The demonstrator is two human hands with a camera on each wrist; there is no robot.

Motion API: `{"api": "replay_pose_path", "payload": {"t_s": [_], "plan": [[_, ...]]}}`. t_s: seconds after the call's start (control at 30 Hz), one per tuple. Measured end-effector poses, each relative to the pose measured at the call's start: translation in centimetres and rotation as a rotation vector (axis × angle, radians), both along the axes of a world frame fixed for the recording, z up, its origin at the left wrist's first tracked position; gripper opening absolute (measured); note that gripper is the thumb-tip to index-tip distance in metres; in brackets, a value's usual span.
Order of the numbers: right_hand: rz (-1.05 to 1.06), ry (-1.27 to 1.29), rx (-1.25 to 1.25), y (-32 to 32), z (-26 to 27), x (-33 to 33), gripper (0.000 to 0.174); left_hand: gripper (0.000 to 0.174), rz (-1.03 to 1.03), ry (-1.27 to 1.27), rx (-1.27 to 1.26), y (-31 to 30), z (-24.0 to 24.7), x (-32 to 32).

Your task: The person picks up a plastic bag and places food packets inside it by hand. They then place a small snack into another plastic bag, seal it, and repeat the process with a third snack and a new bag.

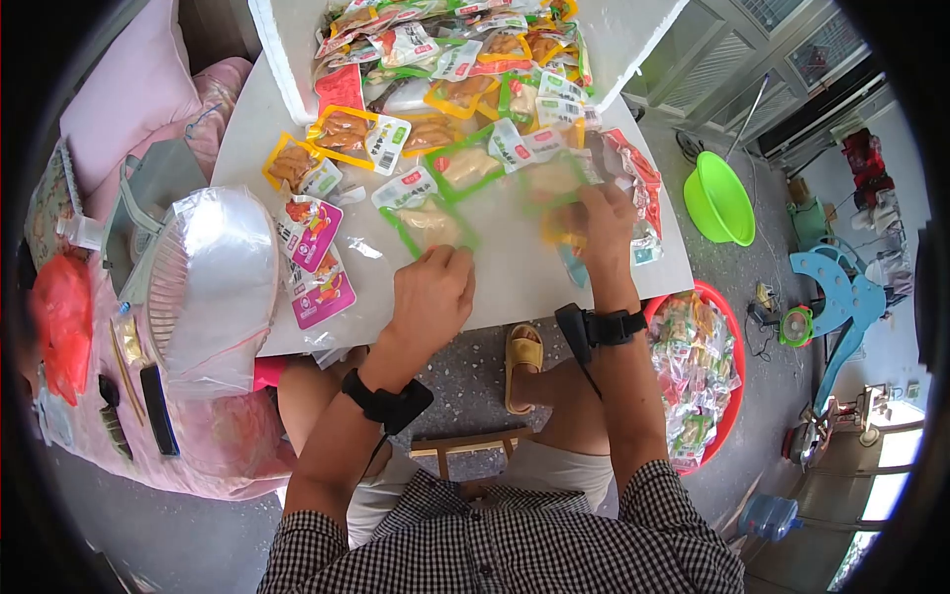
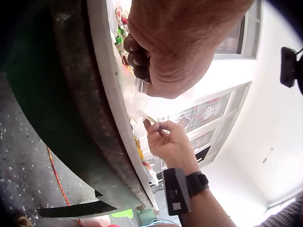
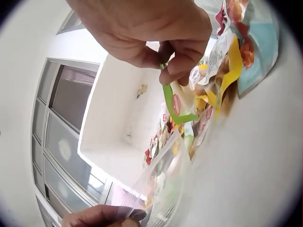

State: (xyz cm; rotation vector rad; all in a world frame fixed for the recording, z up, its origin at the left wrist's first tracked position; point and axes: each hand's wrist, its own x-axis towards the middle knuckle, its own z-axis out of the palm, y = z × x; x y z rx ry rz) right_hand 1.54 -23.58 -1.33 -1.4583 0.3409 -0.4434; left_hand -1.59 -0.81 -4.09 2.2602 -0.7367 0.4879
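The left hand (image 1: pixel 432 297) has its fingers curled at the table's front; in the right wrist view that hand (image 3: pixel 102 216) pinches the edge of a clear plastic bag (image 3: pixel 168 191). The right hand (image 1: pixel 606 226) pinches a green-edged packet (image 1: pixel 554 180), blurred in the head view; its green edge (image 3: pixel 169 100) hangs from the fingertips in the right wrist view. Two more green-edged packets (image 1: pixel 427 223) (image 1: pixel 467 168) lie behind the left hand. The left wrist view shows the left hand (image 2: pixel 175 47) large, with the right hand (image 2: pixel 169 144) beyond it.
A white foam box (image 1: pixel 618 45) full of packets stands at the table's back. Yellow-edged packets (image 1: pixel 341 136) lie before it, pink ones (image 1: pixel 322 289) at left. Clear bags (image 1: pixel 223 287) rest on a basket farther left. A red basin (image 1: pixel 737 396) of packets sits on the floor at right.
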Motion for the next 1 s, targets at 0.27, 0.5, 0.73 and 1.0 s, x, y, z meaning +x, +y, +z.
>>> {"api": "replay_pose_path", "payload": {"t_s": [0.27, 0.5, 0.73, 1.0], "plan": [[0.459, -0.023, 0.344, -5.4, 0.6, -5.4, 0.009, 0.004, 0.099, 0.026, -0.213, -0.6, -0.2, 0.4], [0.627, 0.204, 0.259, -5.0, 0.3, -5.9, 0.009, 0.004, 0.119, 0.076, -0.209, -0.8, -0.5, 0.5], [0.647, 0.16, 0.19, -5.3, 0.7, -5.9, 0.006, 0.006, 0.082, 0.06, -0.212, -0.8, -0.9, 0.5], [0.583, 0.076, -0.402, -6.4, 0.4, -4.5, 0.009, 0.007, 0.058, -0.01, -0.092, -0.5, -1.4, 0.2]]}}
